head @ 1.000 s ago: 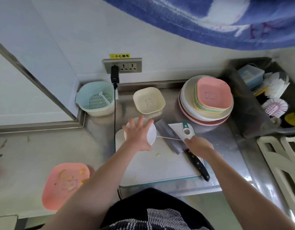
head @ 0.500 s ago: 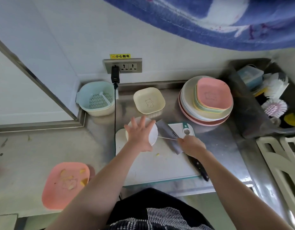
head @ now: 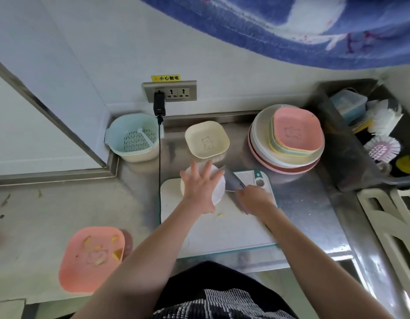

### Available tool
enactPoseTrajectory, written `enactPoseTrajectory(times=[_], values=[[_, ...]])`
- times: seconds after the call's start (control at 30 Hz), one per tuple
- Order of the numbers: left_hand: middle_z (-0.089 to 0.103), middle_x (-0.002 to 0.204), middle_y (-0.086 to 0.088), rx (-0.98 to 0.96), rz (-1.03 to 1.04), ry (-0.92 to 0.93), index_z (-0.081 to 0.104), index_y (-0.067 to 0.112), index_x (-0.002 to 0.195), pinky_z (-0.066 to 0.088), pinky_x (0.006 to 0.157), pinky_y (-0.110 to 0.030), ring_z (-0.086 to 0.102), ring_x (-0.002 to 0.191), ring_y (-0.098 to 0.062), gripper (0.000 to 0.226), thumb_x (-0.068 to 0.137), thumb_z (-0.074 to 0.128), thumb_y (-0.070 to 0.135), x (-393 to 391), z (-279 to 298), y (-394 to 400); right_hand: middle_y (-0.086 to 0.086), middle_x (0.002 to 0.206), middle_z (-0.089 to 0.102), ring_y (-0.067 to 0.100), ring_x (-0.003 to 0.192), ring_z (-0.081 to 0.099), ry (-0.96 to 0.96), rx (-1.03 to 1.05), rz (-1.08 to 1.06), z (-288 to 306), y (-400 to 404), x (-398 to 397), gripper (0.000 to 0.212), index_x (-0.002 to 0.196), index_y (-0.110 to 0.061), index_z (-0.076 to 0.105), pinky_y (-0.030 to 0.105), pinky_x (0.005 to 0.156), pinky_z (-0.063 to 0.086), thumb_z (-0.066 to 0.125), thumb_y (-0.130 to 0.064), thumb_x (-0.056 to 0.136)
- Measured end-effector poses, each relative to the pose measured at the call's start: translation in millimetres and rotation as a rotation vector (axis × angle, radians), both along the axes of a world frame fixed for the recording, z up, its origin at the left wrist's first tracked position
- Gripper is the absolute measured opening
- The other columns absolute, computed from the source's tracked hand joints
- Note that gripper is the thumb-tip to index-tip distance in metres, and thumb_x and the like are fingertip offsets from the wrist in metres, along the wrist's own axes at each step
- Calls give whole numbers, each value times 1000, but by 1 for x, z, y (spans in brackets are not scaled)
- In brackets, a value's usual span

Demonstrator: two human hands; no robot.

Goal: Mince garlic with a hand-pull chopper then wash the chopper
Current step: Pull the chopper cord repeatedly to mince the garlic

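Head view: your left hand (head: 200, 192) lay flat, fingers spread, pressing on the white chopper (head: 216, 188) at the far left of the cutting board (head: 224, 226). Your right hand (head: 253, 199) gripped the pull handle just beside it, over the knife (head: 231, 181).

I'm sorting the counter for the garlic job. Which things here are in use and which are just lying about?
In use:
- chopper, pressed flat by the left hand
- pull cord, held by the right hand
- cutting board under it

Lying about:
- knife
- cream bowl
- plate stack
- strainer basket
- pink plate with scraps
- brushes
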State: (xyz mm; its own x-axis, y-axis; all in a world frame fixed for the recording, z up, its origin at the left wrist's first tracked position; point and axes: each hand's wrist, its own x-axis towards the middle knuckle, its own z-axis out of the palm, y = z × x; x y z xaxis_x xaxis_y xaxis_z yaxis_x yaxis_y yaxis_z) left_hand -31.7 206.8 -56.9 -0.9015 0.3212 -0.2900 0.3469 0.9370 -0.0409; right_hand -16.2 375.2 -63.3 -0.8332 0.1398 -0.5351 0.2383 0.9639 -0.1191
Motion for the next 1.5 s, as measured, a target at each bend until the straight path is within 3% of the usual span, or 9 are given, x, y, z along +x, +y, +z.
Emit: enactPoseTrajectory(times=[0.17,0.37,0.63,0.77,0.83,1.07,1.2,1.4,1.5], values=[[9,147,-1,-22,53,-8,15,40,141,32,94,-54,13,129,-44,108,55,79,40,-6,0,-8,14,116,62,32,108,58,-21,67,-273,6,52,7,43,115,-9,59,34,85,44,33,-38,97],[5,151,-1,-17,56,-10,11,41,142,32,93,-52,10,131,-46,102,59,72,41,-6,-3,-11,14,92,53,26,87,48,-71,-445,90,19,-63,-2,32,94,-7,55,33,75,37,33,-28,100],[7,150,1,26,123,-58,13,42,141,33,97,-55,11,131,-45,112,51,79,49,-8,-4,-19,11,118,64,30,105,60,-6,155,-95,5,43,17,43,114,-13,62,32,82,45,32,-39,97],[6,150,0,-10,58,-39,14,40,142,32,98,-57,8,133,-46,109,55,79,46,-7,-2,-14,14,98,62,30,94,57,-5,-115,66,10,-19,12,42,89,-12,61,32,74,40,28,-36,100],[5,152,-1,6,83,-37,13,40,143,32,98,-58,7,134,-47,108,57,77,46,-5,-4,-17,9,83,49,25,84,47,-84,-284,161,17,-51,14,37,69,-17,43,31,70,34,27,-30,101],[6,150,0,30,121,-84,13,42,141,32,99,-60,10,133,-46,110,54,79,46,-5,-3,-20,10,118,64,28,109,59,19,124,-23,2,12,5,42,115,-11,63,30,83,43,33,-35,96],[4,151,-1,43,170,-116,11,42,142,31,99,-60,9,133,-46,111,54,79,47,-8,-4,-22,11,119,63,29,108,59,9,127,-121,2,26,10,41,117,-11,61,30,82,42,34,-35,97],[7,150,-1,24,84,-44,14,41,142,32,94,-54,11,131,-46,104,57,75,45,-5,-6,-17,8,109,62,27,105,56,43,-75,337,14,-71,-2,35,109,-12,61,29,70,35,33,-30,98],[5,148,1,34,105,-72,13,42,141,32,96,-55,10,131,-45,108,54,78,47,-6,-6,-19,7,112,64,27,107,59,36,42,223,10,-43,-3,36,111,-13,61,30,77,39,34,-33,98]])
